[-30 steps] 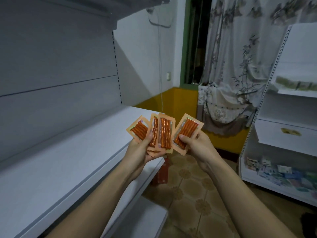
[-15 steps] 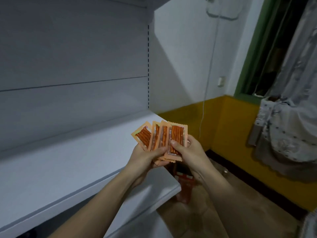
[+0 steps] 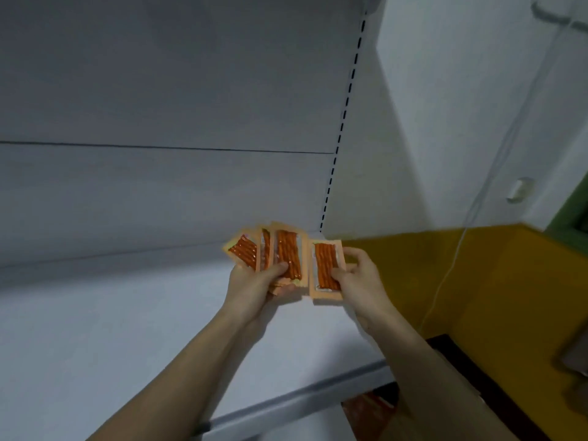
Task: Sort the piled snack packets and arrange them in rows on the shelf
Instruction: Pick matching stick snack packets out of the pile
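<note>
the single packet [image 3: 327, 271], orange with a clear window showing reddish-brown snack sticks, stands nearly upright with its long axis running top to bottom, its printed face turned toward the camera. the right hand [image 3: 361, 283] pinches it along its right edge, thumb curled onto the front face and the other fingers bent behind it. just to its left, apart by a thin gap at the top and nearly meeting lower down, is the fan of packets [image 3: 270, 257] of the same kind: at least three overlapping packets spread like playing cards. the rightmost one in the fan is upright like the single packet, the middle one shows only a narrow strip, and the leftmost one leans to the left so its long axis tilts away from the others. the left hand [image 3: 254, 289] grips the fan at its lower end, thumb pressed across the front of the rightmost packet and fingers curled underneath. both hands are held up over the white shelf [image 3: 127, 329], near its right end, in front of the grey back panel [image 3: 159, 90]. to the right is a wall with a yellow lower band [image 3: 461, 281] and a thin white cable [image 3: 451, 265] running down it. the view is a little blurred.
</note>
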Tool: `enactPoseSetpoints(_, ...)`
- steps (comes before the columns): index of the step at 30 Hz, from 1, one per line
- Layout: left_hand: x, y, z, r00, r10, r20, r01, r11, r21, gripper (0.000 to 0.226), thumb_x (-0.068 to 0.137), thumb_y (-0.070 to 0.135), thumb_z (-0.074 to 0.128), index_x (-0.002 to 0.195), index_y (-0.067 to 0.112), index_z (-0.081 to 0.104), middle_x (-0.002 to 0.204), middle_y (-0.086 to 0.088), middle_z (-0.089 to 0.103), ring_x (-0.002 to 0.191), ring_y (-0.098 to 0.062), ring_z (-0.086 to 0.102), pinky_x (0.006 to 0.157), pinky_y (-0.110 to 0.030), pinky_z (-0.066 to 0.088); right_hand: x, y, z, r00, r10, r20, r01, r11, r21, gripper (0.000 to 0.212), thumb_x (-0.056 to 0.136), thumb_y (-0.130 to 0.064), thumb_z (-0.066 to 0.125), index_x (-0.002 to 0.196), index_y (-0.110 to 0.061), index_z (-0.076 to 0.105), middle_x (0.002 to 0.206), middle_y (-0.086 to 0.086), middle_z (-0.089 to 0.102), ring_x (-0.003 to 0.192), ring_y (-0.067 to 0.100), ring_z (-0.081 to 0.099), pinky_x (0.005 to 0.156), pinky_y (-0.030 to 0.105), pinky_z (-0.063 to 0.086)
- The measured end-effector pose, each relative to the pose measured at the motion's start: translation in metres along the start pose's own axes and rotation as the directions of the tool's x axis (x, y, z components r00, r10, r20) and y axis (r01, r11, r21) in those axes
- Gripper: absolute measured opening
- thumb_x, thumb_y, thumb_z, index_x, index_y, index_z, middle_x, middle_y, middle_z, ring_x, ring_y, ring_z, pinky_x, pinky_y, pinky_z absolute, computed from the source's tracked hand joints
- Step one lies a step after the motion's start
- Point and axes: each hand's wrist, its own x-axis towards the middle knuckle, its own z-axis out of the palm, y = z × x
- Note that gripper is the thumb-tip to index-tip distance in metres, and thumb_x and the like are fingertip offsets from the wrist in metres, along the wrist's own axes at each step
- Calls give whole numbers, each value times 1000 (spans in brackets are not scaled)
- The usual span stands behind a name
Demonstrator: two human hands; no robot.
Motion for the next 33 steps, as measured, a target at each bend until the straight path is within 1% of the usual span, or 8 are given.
enactPoseSetpoints(5,44,0,2,999,12,-52,-12,1000,1,29,90,-11,59,118,-3,61,102,-23,67,93,-39,67,81,-55,55,60,21,13,1000,2,11,0,988,-152,34,98,-3,53,125,-23,48,121,7,63,103,22,66,85,40,58)
enactPoseSetpoints(10,59,-6,-2,999,13,-49,-11,999,39,30,89,-17,56,115,-4,61,100,-21,68,84,-33,68,75,-55,58,100,28,31,987,-155,39,159,930,-331,33,97,-1,52,129,-8,58,124,9,64,113,24,61,84,26,46)
enactPoseSetpoints(12,62,-9,-6,999,-3,-34,5,998,57,30,89,-16,57,117,-5,61,102,-23,69,82,-32,70,68,-52,61,109,32,38,961,-275,41,263,854,-449,30,96,-2,53,125,-6,60,123,10,62,117,26,57,83,21,38)
enactPoseSetpoints(16,65,-10,-9,999,-4,-41,7,997,78,31,89,-14,59,120,-7,60,104,-24,71,82,-33,73,74,-55,60,109,40,47,881,-473,33,368,639,-676,20,97,-16,55,114,-14,65,124,11,54,118,30,47,90,40,41)
enactPoseSetpoints(18,66,-10,-10,999,1,-34,2,997,71,31,90,-13,58,121,-7,60,104,-24,72,83,-35,73,74,-58,58,101,39,47,839,-535,101,434,545,-717,20,99,-20,50,107,-19,68,120,4,58,112,25,50,87,39,41)
enactPoseSetpoints(23,69,-11,-12,996,27,-82,-23,998,55,30,91,-11,59,119,-3,63,110,-24,71,89,-35,73,79,-59,58,99,43,43,892,-345,291,421,404,-812,34,104,-32,36,129,-27,59,136,-5,52,123,22,45,96,36,38)
enactPoseSetpoints(29,70,-8,-12,995,9,-99,-4,999,48,26,90,-10,60,113,3,66,96,-13,75,77,-22,74,54,-30,59,107,49,43,904,-317,286,399,391,-829,43,104,-33,33,145,-26,44,143,-3,48,129,23,44,102,39,38)
enactPoseSetpoints(33,69,-7,-11,997,9,-83,-4,998,58,24,91,-10,60,109,4,67,90,-10,74,75,-19,73,54,-27,58,112,53,43,901,-338,271,397,395,-829,46,104,-33,33,148,-25,42,148,2,46,128,28,47,106,44,40)
